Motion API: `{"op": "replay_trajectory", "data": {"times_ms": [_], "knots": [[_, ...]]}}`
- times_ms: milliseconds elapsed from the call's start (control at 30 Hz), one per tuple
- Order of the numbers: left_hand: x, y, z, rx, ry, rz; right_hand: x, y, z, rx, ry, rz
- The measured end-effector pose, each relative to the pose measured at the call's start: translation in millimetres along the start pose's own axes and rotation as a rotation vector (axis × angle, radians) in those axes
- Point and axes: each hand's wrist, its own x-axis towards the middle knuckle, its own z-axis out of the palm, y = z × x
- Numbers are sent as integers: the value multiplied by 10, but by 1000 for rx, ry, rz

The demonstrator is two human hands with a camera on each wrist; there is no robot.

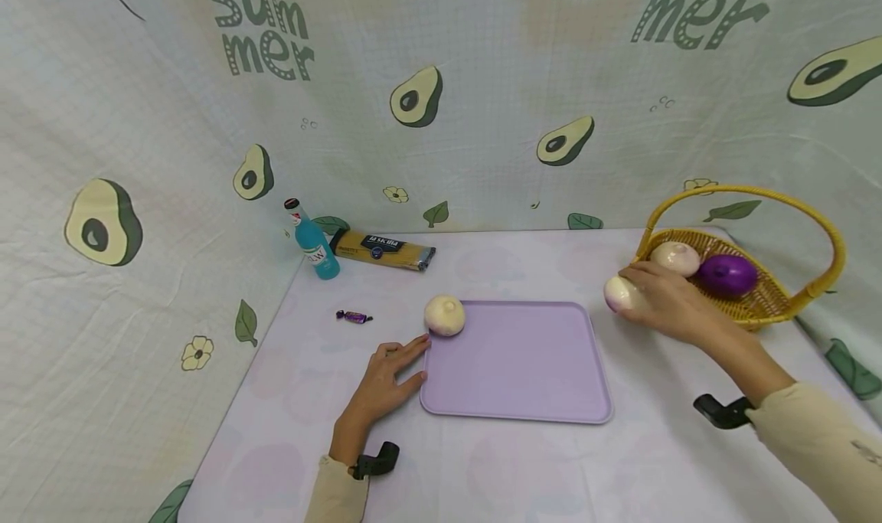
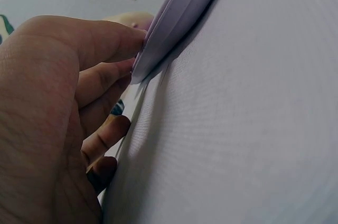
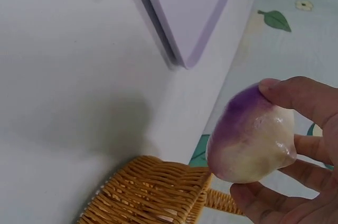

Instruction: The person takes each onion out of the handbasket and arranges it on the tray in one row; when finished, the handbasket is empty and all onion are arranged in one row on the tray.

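My right hand holds a white-and-purple turnip beside the basket's left rim, its thumb and fingers curled round the turnip. The yellow wicker basket contains a pale round vegetable and a shiny purple one. My left hand touches the left edge of a lilac tray with its index finger and thumb, fingers fairly straight. A cream-coloured round vegetable sits on the tray's far left corner, just beyond that index finger.
At the back left, a blue bottle stands beside a yellow pasta packet. A wrapped candy lies left of the tray. Behind the table hangs an avocado-patterned cloth. The basket's tall handle arches above it.
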Motion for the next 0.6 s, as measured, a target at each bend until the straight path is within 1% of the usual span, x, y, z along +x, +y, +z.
{"op": "replay_trajectory", "data": {"times_ms": [133, 367, 600], "knots": [[-2, -6, 2, 1, -2, 1, 13, -20, 32, 4, -4, -6], [8, -21, 11, 6, -3, -3, 19, -59, 64, 13, -50, 38], [3, -34, 19, 0, 5, 5, 18, -91, 108, 37, -47, 28]]}}
